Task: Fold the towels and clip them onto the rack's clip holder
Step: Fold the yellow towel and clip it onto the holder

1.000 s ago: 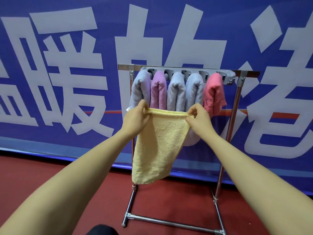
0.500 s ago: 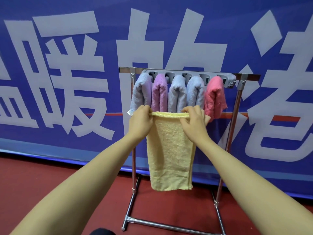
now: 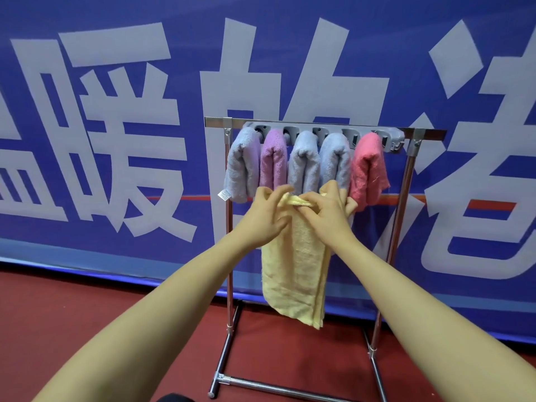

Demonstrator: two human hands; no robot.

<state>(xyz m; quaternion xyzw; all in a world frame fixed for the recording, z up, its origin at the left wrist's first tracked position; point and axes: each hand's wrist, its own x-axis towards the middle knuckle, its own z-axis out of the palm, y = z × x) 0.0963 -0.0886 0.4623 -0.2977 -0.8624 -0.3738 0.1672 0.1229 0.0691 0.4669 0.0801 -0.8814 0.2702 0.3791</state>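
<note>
1. Both hands bunched together mid-frame, pinching the top edge of a yellow towel point(image 3: 293, 274). Left hand point(image 3: 265, 220) gripping the left bit of that edge, fingers curled.
2. Right hand point(image 3: 327, 211) clamped on the right bit, knuckles touching the left's fingertips, more or less.
3. Towel folded narrow, hanging straight down below the wrists, in front of the rack point(image 3: 401, 227).
4. Just above: five towels already clipped in a row, namely lavender towel point(image 3: 242, 166), purple towel point(image 3: 272, 161), two pale blue towels point(image 3: 303, 163), pink towel point(image 3: 367, 166).
5. Grey clip holder point(image 3: 396, 137) along the top bar, rightmost end bare.
6. Behind everything, blue banner point(image 3: 116, 111) with big white characters; red floor point(image 3: 87, 314) at the bottom.
</note>
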